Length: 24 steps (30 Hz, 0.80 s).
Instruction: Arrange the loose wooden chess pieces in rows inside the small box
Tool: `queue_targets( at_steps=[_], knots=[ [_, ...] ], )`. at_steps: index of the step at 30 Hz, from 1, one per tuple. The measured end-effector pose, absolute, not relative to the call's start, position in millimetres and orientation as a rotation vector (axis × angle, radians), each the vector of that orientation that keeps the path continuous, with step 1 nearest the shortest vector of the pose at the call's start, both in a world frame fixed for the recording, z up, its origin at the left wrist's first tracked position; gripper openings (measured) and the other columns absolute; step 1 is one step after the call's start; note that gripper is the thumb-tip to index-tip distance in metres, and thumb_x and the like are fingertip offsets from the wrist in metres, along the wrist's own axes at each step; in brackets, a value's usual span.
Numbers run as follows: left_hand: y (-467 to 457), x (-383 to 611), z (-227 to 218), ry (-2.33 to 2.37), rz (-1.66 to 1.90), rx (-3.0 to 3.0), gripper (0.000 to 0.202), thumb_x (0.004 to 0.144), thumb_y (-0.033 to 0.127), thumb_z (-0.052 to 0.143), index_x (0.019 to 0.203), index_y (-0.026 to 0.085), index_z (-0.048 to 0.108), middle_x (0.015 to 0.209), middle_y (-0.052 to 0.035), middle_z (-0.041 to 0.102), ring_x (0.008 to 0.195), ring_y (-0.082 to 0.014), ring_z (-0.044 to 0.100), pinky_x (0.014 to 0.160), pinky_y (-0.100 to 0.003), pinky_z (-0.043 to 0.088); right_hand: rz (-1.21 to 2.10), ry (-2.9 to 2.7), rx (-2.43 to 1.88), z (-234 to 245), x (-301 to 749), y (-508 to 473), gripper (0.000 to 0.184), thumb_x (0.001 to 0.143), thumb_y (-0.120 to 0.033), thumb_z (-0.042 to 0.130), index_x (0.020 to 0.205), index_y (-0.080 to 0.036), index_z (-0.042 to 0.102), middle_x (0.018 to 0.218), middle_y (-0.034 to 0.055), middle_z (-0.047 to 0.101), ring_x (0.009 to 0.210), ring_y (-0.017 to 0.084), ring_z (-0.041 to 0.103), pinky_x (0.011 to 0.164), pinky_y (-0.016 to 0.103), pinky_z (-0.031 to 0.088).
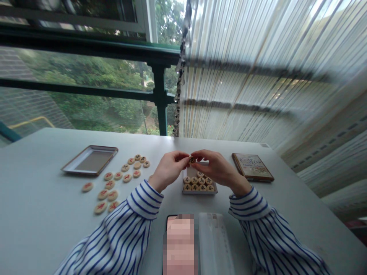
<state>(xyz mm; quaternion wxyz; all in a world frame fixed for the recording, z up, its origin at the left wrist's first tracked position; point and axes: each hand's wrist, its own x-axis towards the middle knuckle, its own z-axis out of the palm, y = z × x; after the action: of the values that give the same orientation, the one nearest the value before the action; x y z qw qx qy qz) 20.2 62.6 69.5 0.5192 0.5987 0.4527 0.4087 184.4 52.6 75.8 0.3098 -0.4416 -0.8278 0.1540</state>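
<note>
Between the fingertips of my left hand (pixel 171 169) and my right hand (pixel 215 167) is one round xiangqi piece (pixel 192 160) with a black character. Both hands pinch it from either side, above the back of a small white box (pixel 200 193). Rows of black-marked xiangqi pieces (pixel 198 183) lie in the front of the box, their characters facing up. My right hand hides the box's back right part. Left of my left hand, loose xiangqi pieces (pixel 112 195) are scattered on the table, most with red characters and several with black ones.
An open shallow tray-like lid (pixel 93 161) lies at the back left of the white table (pixel 46 191). A closed flat box with a printed cover (pixel 252 167) is at the right. Near me are a phone (pixel 180 244) and a white plastic-wrapped pack (pixel 215 244). Behind hangs a string curtain (pixel 243 76).
</note>
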Motion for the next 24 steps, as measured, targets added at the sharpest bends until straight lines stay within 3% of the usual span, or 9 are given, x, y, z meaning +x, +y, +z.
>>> queue_targets(
  at_steps=[12, 19, 24],
  knots=[
    [65.9, 17.0, 63.0, 1.114, 0.903, 1.569, 0.027, 0.076, 0.029, 0.053, 0.093, 0.009, 0.060, 0.080, -0.0103, 0.066, 0.068, -0.0151, 0.061, 0.066, -0.029, 0.048, 0.290, -2.303, -1.212, 72.5, 187.6, 55.3, 0.024, 0.079, -0.029, 0.053, 0.099, -0.019, 0.061, 0.087, 0.0044, 0.064, 0.078, 0.014, 0.056, 0.071, 0.027, 0.042],
    [69.1, 9.7, 52.4, 1.333, 0.839, 1.991, 0.028, 0.077, 0.027, 0.048, 0.100, 0.015, 0.060, 0.091, -0.0094, 0.066, 0.084, -0.0203, 0.060, 0.078, -0.032, 0.044, 0.231, -2.400, -1.311, 68.9, 191.1, 59.8, 0.024, 0.079, -0.029, 0.053, 0.099, -0.018, 0.062, 0.086, 0.0055, 0.065, 0.079, 0.015, 0.057, 0.071, 0.027, 0.042],
    [67.0, 10.5, 47.6, 1.388, 0.689, 2.150, 0.033, 0.080, 0.025, 0.043, 0.106, 0.014, 0.058, 0.093, -0.0105, 0.066, 0.084, -0.0202, 0.060, 0.076, -0.030, 0.044, 0.145, -2.494, -1.389, 62.6, 192.6, 62.3, 0.024, 0.080, -0.030, 0.050, 0.099, -0.020, 0.062, 0.087, 0.0054, 0.066, 0.079, 0.015, 0.058, 0.070, 0.025, 0.040]
  ],
)
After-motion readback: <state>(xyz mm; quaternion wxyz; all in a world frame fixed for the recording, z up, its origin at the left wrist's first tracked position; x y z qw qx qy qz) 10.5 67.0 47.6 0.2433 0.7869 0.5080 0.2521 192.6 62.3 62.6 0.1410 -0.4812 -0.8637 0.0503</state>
